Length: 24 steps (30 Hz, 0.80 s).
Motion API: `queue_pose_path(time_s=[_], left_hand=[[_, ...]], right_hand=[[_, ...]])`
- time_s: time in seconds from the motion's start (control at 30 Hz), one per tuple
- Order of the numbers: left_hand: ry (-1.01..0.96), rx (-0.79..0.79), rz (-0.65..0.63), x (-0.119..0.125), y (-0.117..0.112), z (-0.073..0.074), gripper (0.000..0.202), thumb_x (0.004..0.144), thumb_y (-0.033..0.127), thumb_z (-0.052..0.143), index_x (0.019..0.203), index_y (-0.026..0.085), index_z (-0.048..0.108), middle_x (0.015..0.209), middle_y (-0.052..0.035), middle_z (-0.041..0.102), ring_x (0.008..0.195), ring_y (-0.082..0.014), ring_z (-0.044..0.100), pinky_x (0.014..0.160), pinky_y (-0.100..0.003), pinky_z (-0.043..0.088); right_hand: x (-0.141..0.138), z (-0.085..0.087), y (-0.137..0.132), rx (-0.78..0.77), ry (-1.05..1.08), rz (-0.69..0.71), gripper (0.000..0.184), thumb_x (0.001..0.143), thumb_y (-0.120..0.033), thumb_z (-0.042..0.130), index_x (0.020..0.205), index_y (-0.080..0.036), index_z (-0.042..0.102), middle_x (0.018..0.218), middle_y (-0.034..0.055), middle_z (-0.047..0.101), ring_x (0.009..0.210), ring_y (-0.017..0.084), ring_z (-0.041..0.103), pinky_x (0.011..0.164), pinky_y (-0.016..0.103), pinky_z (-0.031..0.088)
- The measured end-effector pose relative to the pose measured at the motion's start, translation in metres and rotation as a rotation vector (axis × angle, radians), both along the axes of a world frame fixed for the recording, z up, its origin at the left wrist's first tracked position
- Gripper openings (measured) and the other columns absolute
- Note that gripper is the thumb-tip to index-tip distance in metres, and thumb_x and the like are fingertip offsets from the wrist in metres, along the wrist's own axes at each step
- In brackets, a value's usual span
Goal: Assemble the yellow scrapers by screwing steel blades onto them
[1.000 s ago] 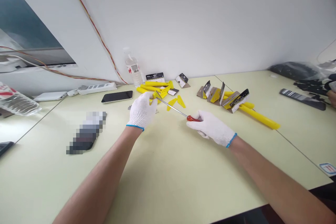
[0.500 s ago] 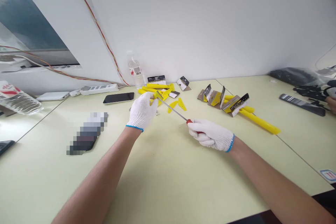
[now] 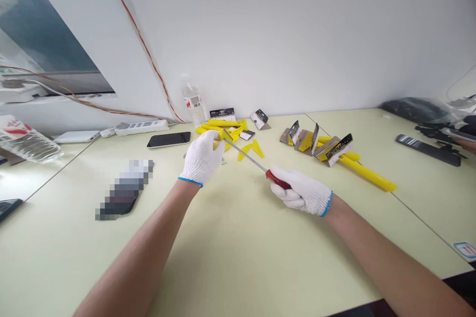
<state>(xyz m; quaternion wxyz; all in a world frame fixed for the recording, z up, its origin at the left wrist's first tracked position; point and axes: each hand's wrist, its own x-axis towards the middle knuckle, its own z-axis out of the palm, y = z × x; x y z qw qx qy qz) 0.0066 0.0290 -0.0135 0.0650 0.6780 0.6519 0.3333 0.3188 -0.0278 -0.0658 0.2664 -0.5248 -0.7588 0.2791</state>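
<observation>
My left hand [image 3: 203, 156], in a white knitted glove with a blue cuff, is closed around a yellow plastic scraper [image 3: 224, 134]; most of it is hidden by the glove. My right hand [image 3: 297, 189], gloved alike, grips the red handle of a screwdriver [image 3: 278, 179]. The long metal shaft slants up and left, its tip at the scraper in my left hand. Just beyond lie more yellow scraper handles [image 3: 223, 123] and two flat yellow triangular pieces [image 3: 257, 148]. Small metal bits [image 3: 223, 161], too tiny to make out, lie beside my left glove.
Carded yellow scrapers [image 3: 366, 171] lie to the right. A water bottle [image 3: 192, 103] stands by the wall, near a black phone [image 3: 169, 139] and a power strip [image 3: 142, 127]. Another bottle [image 3: 28, 141] lies far left. A blurred-out dark object [image 3: 124, 190] rests left of my arm.
My right hand's fingers have shifted on the screwdriver, so more of the red handle shows. The left hand and the scraper stay nearly in place.
</observation>
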Motion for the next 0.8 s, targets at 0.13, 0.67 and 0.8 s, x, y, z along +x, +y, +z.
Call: queue_pose_path(time_s=[0.13,0.67,0.8], left_hand=[[0.044,-0.02,0.027,-0.002,0.0,0.0,0.024,0.1,0.031,0.06,0.116,0.021,0.074,0.115,-0.0096,0.08,0.102,-0.029,0.074,0.086,-0.039,0.052],[0.03,-0.03,-0.018,-0.005,0.001,-0.003,0.023,0.1,0.031,0.06,0.116,0.022,0.074,0.116,-0.0093,0.08,0.099,-0.0277,0.075,0.085,-0.037,0.053],[0.076,-0.044,0.005,-0.002,0.0,-0.004,0.024,0.101,0.03,0.058,0.117,0.02,0.073,0.119,-0.0118,0.079,0.104,-0.0299,0.074,0.084,-0.038,0.053]], right_hand=[[-0.01,0.0,0.0,0.116,0.066,-0.092,0.06,0.108,-0.074,0.048,0.093,-0.023,0.075,0.075,0.0078,0.069,0.053,0.008,0.061,0.042,0.019,0.039],[0.0,0.003,0.002,0.088,-0.003,0.024,0.057,0.106,-0.075,0.053,0.091,-0.024,0.073,0.07,0.0065,0.066,0.05,0.007,0.057,0.041,0.019,0.04],[-0.017,0.0,0.007,0.386,0.01,-0.088,0.049,0.105,-0.073,0.057,0.091,-0.029,0.071,0.078,0.0107,0.067,0.065,0.016,0.068,0.043,0.027,0.047]])
